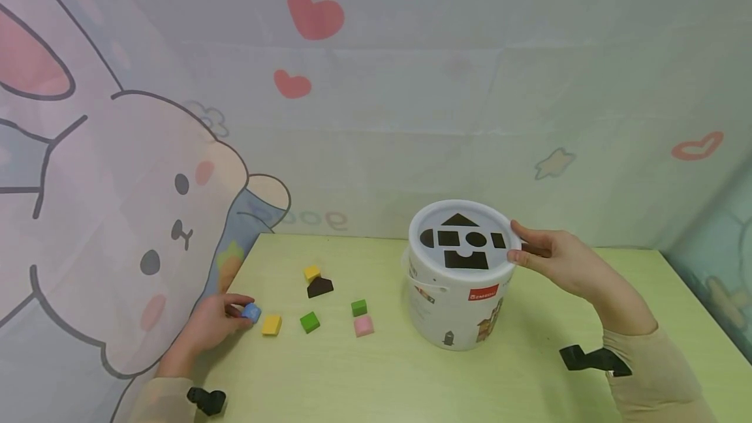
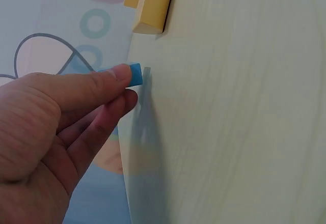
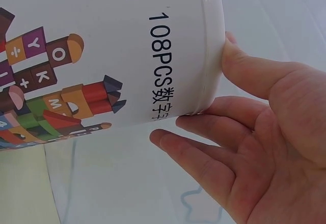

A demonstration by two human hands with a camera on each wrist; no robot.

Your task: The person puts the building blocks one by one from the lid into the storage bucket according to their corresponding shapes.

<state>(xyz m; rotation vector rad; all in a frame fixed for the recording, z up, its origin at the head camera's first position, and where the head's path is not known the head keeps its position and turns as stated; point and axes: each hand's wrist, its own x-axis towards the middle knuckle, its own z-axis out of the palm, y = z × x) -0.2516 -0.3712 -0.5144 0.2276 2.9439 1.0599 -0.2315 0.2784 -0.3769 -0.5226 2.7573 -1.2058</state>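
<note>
My left hand [image 1: 210, 325] pinches a small blue block [image 1: 251, 313] between thumb and fingers at the left side of the table. In the left wrist view the blue block [image 2: 136, 75] sticks out past the thumb tip, its far part covered by the fingers. My right hand [image 1: 570, 263] holds the upper right rim of a white bucket [image 1: 437, 315], thumb and fingers spread around its edge. The bucket's lid [image 1: 431, 219] is on and has several shaped holes. In the right wrist view, the thumb touches the rim and the fingers reach partly behind the bucket [image 3: 117, 10].
Loose blocks lie between hand and bucket: a yellow block [image 1: 271, 325], another yellow block [image 1: 312, 273], a dark block [image 1: 320, 288], a green block [image 1: 309, 322], a second green block [image 1: 359, 307] and a pink block [image 1: 363, 326]. A printed curtain [image 1: 411, 116] hangs behind the table [image 1: 352, 384].
</note>
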